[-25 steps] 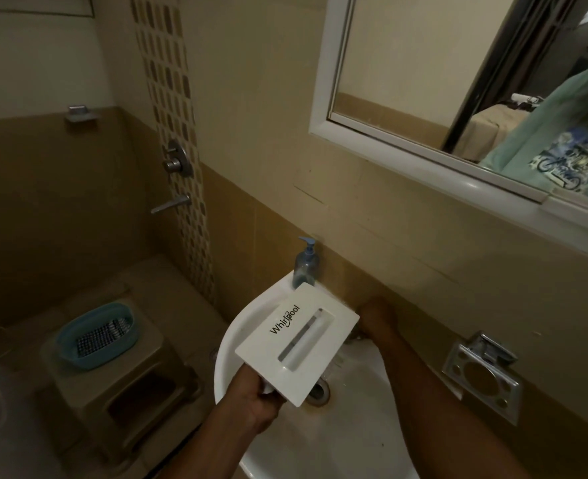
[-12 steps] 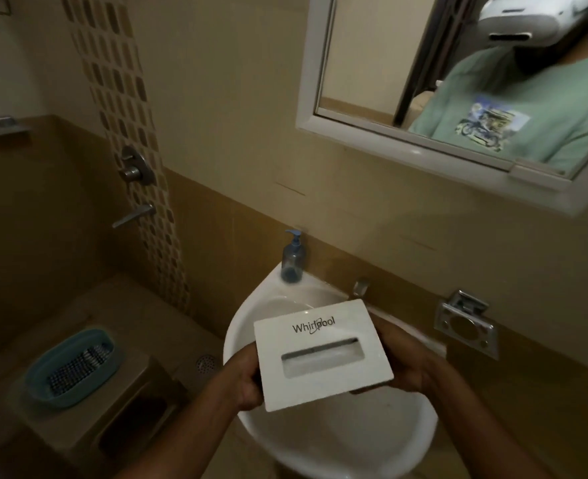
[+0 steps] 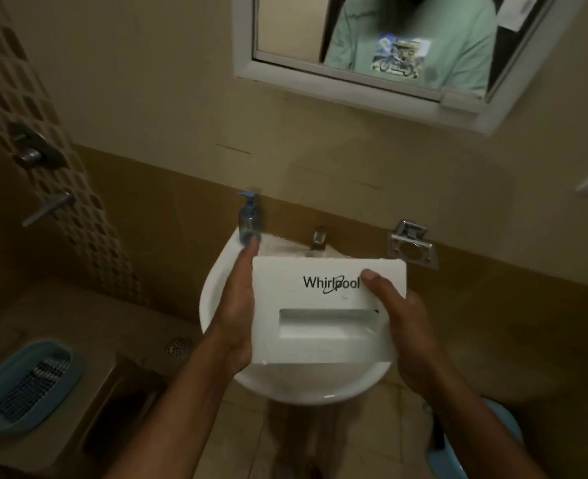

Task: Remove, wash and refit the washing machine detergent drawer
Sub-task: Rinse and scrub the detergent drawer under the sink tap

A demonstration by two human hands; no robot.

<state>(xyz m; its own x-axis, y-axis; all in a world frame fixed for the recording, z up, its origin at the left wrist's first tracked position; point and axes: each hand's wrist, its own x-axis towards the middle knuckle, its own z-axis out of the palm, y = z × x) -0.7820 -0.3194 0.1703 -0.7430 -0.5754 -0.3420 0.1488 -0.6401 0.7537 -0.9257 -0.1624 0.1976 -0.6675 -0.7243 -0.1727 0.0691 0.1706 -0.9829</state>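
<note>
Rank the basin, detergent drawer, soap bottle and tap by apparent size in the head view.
1. basin, though partly hidden
2. detergent drawer, held nearer the camera, so its rank against the basin is unsure
3. soap bottle
4. tap

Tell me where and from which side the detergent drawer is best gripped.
Probably grip the detergent drawer by its short side edges, one hand from each side. The front is broad, flat and faces up, so the edges offer opposing surfaces: the right hand pinches the right edge, thumb on the face; the left hand lies along the left.
</note>
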